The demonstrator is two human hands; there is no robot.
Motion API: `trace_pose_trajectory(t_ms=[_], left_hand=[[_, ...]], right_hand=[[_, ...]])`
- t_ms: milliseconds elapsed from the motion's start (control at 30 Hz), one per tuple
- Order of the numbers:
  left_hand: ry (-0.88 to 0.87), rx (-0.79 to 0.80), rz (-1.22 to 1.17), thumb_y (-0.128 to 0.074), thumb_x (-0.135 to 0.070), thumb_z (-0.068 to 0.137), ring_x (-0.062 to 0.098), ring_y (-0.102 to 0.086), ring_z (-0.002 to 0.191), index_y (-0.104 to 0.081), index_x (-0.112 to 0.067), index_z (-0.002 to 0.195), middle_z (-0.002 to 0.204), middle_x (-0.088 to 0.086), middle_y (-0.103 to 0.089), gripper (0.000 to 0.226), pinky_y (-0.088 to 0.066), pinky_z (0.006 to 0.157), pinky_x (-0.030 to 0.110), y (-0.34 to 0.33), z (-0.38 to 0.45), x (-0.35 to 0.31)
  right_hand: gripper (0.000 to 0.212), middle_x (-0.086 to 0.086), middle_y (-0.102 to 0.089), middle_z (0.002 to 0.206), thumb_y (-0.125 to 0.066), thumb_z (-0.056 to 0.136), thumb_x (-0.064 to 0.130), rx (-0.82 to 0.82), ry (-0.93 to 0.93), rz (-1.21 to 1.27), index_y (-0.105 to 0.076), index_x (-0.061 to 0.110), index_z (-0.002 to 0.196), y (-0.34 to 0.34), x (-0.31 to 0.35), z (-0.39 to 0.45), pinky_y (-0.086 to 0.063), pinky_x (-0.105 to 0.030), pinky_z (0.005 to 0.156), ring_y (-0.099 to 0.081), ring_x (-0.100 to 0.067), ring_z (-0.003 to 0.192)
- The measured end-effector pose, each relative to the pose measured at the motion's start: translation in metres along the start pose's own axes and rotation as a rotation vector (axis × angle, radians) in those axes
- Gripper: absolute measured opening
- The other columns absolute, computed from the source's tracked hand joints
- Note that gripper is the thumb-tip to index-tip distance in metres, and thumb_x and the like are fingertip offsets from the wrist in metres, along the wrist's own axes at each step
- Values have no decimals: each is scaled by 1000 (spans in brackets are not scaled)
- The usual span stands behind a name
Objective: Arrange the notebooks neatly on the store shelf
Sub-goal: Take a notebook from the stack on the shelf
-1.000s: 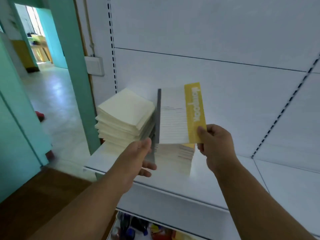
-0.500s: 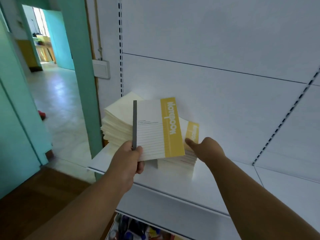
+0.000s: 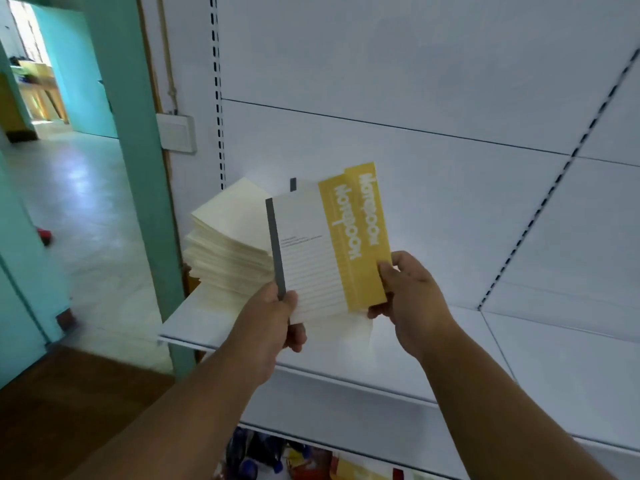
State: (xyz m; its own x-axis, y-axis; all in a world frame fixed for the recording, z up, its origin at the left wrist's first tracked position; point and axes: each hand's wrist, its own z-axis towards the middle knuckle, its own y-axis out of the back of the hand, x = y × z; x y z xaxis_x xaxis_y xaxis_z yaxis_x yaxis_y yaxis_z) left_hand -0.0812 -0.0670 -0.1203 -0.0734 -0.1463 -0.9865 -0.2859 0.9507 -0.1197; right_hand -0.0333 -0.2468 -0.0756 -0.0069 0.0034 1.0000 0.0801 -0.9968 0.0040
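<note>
Here, at the far left, a teal doorway pillar (image 3: 138, 168) stands beside the white store shelf (image 3: 519, 375), with a pale wall switch plate (image 3: 176, 133) fixed just right of it. On the shelf's left end sits a stack of cream notebooks (image 3: 228, 247), back covers up and somewhat fanned (the edges do not line up).

Next along, the left hand (image 3: 273, 323) grips the lower spine corner of the front notebook (image 3: 308, 258), thumb pressed on the grey spine strip and fingers curled behind. This notebook is held upright above the shelf, its white lined cover and yellow band facing the camera. Directly behind it, offset up and to the right, is a second notebook (image 3: 370, 209) of the same design, with only its yellow band and a bit of grey spine showing. The right hand (image 3: 412, 299) pinches that second notebook's lower right edge, thumb on the front of the yellow band, fingers curled behind.

Below the shelf, colourful packaged goods (image 3: 277, 455) lie on a lower level, too blurred to name.
</note>
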Motion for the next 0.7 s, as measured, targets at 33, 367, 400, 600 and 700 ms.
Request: trace_pose_trajectory(t_ms=[33,367,400,600,700], left_hand=[[-10,30,3,-39,-11,105,16,-46,42,-57,-9,116,69,17,-58,22,-40,44,29,-7,-1,-1],[-206,317,389,-44,-24,104,14,-50,44,-53,-14,97,64,7,-63,16,-42,44,27,-140,-40,16],[-208,346,390,-44,-25,104,15,-52,45,-53,-15,95,65,7,-63,16,-43,45,28,-161,-43,18],[-211,422,331,-45,-34,102,20,-58,80,-55,-22,94,94,8,-65,18,-49,67,37,-330,-65,25],[-248,441,356,-42,-30,103,19,-56,78,-54,-16,103,96,9,-65,19,-45,67,32,-422,-87,37]], right_hand=[[26,-14,-63,75,-40,107,15,35,-24,31,-59,6,91,6,4,-7,-47,-31,48,-56,-25,54],[26,8,-43,53,-54,103,29,-257,134,-164,-51,18,80,153,31,-23,-34,-23,44,-38,-11,45],[24,8,-45,54,-53,103,26,-279,158,-143,-52,17,81,175,30,-27,-34,-22,44,-40,-10,44],[36,11,-53,55,-45,107,18,-339,192,-138,-58,22,74,328,21,-69,-39,-21,45,-48,-10,48],[22,-1,-72,80,-48,106,20,-457,156,-162,-66,13,96,411,18,-80,-54,-30,63,-68,-16,71]])
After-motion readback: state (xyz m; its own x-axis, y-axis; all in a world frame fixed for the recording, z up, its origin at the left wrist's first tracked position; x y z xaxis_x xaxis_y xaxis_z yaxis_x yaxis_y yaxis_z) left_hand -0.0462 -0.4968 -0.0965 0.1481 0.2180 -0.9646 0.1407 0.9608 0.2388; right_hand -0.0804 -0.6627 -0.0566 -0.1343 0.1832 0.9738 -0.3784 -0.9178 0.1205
